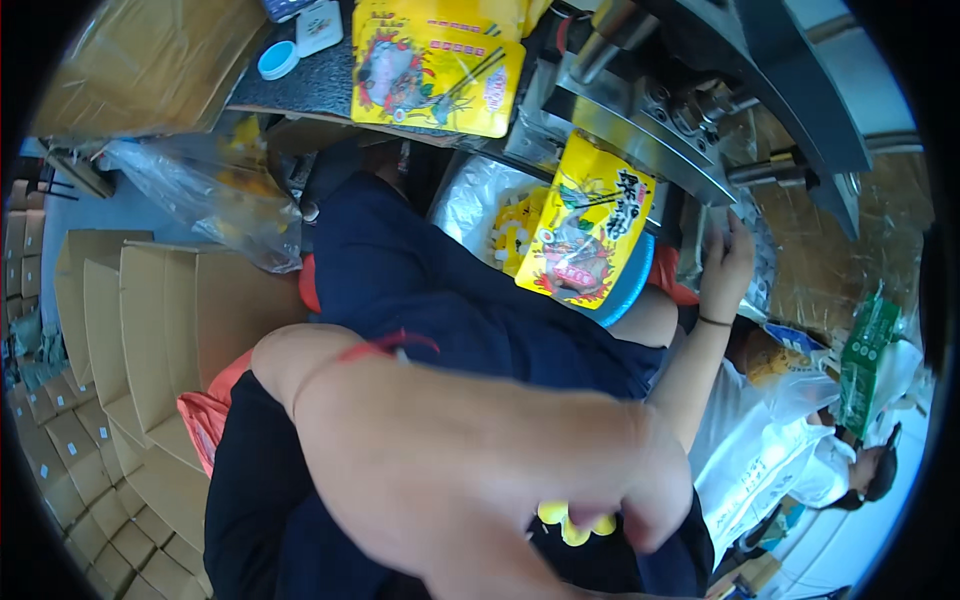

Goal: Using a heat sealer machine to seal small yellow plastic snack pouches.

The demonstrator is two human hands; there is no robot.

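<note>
My left hand [480, 460], a red string round its wrist, looms large and blurred close in front of my lap. Its fingers curl down at the right and are partly hidden. Small yellow rounded shapes [574, 524] show beside the fingertips; whether they are held cannot be told. Farther off, my right hand [728, 265], with a thin dark band at the wrist, is raised beside a metal machine [655, 130], fingers extended near its lower bar. A yellow printed food pouch [590, 225] is tilted below that bar, its upper end against the machine, touched by neither hand.
More yellow pouches [437, 80] lie on the dark worktop, near a light-blue lid [278, 61]. A clear-lined bin [465, 205] holds small yellow packets [513, 230]. Open cardboard boxes [160, 330] and a plastic bag [215, 190] are at left. A person in white [765, 465] is at right.
</note>
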